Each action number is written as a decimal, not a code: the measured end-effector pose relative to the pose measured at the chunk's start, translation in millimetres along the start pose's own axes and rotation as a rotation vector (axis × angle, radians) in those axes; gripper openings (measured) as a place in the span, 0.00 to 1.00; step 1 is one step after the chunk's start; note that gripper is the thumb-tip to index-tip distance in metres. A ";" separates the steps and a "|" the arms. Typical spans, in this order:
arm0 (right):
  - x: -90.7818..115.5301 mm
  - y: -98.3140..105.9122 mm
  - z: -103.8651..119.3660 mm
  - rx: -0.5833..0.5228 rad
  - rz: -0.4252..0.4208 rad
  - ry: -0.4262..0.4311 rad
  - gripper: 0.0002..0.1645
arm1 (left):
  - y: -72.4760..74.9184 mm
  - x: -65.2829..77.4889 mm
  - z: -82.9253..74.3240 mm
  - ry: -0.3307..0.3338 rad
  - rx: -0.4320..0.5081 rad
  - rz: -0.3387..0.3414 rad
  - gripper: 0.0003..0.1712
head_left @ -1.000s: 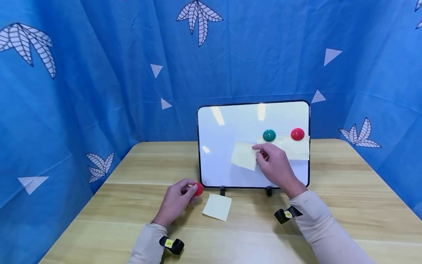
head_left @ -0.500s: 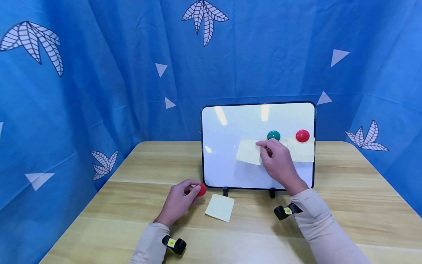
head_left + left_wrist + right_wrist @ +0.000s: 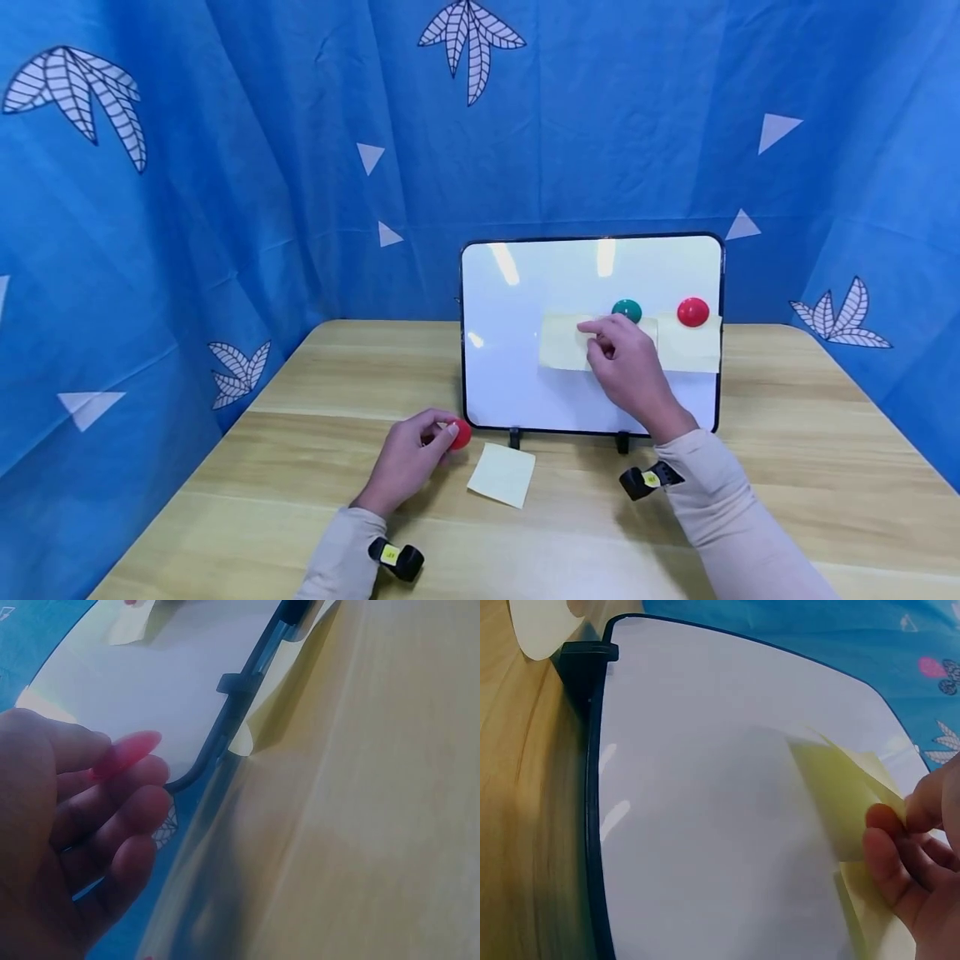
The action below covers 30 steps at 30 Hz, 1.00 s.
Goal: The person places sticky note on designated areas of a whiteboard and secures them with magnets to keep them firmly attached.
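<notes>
My left hand (image 3: 408, 458) holds a round red magnet (image 3: 461, 434) between thumb and fingers, low beside the left corner of the whiteboard (image 3: 498, 379). In the left wrist view the magnet (image 3: 126, 754) is seen edge-on. My right hand (image 3: 630, 367) pinches a pale yellow sticky note (image 3: 561, 343) in front of the board. Seen from the right wrist, part of this note (image 3: 836, 787) stands off the surface. A green magnet (image 3: 627, 311) sits just above my right hand, over a second note mostly hidden by the hand. A red magnet (image 3: 693, 312) overlaps the top of a third note (image 3: 692, 348).
Another yellow sticky note (image 3: 502, 475) lies on the wooden table (image 3: 570, 533), its edge curled up in the left wrist view. Black feet (image 3: 514, 438) support the whiteboard. A blue patterned curtain (image 3: 300, 167) hangs behind and at both sides.
The pinched note has turned from tilted to nearly level, its top edge now roughly in line with the other notes. My left hand keeps its magnet. The head view has shifted slightly.
</notes>
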State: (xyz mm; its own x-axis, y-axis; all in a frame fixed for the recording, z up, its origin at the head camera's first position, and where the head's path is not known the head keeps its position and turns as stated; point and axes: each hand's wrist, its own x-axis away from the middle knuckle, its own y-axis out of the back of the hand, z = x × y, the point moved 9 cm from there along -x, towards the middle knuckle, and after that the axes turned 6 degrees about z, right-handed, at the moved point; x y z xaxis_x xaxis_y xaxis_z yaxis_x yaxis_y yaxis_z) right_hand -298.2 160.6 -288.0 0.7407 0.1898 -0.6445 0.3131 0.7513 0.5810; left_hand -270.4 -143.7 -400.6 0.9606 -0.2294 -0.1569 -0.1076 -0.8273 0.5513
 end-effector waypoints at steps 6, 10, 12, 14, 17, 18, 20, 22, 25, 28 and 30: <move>2.3 0.4 2.4 0.026 -0.043 -0.001 0.14 | 1.2 1.8 2.5 0.012 -0.019 0.005 0.08; 1.4 -2.9 3.8 0.017 -0.040 -0.013 0.14 | 3.3 2.7 2.8 0.008 -0.012 -0.004 0.07; 1.4 -4.8 4.6 0.010 -0.036 -0.021 0.14 | 3.3 3.0 2.5 0.006 -0.006 -0.004 0.07; 1.9 -6.2 5.7 0.018 -0.034 -0.024 0.15 | 2.7 3.2 2.4 0.007 -0.003 -0.003 0.07; 2.9 -7.3 4.5 0.022 -0.029 -0.039 0.16 | 0.8 2.8 2.6 0.012 -0.005 0.001 0.08; 3.1 -7.0 3.5 0.026 -0.026 -0.047 0.16 | 0.1 2.3 2.3 0.013 -0.006 0.003 0.08; 3.4 -6.7 0.5 0.031 -0.014 -0.067 0.17 | -1.4 1.2 2.1 0.013 -0.006 0.006 0.08; 3.3 -6.4 -1.8 0.035 0.001 -0.080 0.19 | -2.5 0.3 1.4 0.014 -0.005 0.008 0.08; 3.1 -7.3 -3.8 0.044 0.015 -0.089 0.20 | -3.4 -0.1 0.8 0.016 -0.004 0.008 0.08; 3.8 -8.3 -3.7 0.039 0.002 -0.088 0.20 | -4.2 0.4 0.8 0.017 -0.002 0.011 0.08; 4.6 -9.2 -3.2 0.035 -0.017 -0.084 0.19 | -5.2 0.5 1.5 0.016 0.000 0.015 0.08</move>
State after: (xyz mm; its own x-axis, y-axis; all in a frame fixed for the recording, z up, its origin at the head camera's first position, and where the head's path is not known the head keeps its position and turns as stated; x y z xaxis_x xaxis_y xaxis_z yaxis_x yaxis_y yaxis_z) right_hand -299.6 156.6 -297.9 0.7817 0.1229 -0.6114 0.3454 0.7308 0.5887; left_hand -269.7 -140.3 -404.7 0.9627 -0.2341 -0.1356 -0.1224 -0.8239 0.5533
